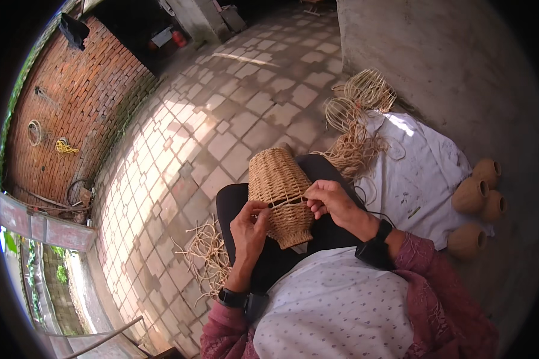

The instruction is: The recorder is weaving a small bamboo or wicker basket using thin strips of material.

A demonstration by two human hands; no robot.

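A tan wicker basket (276, 173), shaped like a vase with a narrow neck toward me, rests on my lap between my knees. A dark gap crosses its weave between the wide body and the neck part. My left hand (249, 232) is closed at the left end of this gap, thumb and fingers pinching the basket's edge. At the right end, my right hand (336, 206) pinches the weave between thumb and forefinger, the other fingers curled. Whether a loose strand lies in either pinch is too small to tell.
Loose wicker strands (205, 257) lie on the paved floor by my left knee. Coiled wicker bundles (356, 143) sit beyond my right knee, next to a white cloth (416, 158). Several small round brown pots (468, 196) stand at the cloth's right edge, near a grey wall (461, 78).
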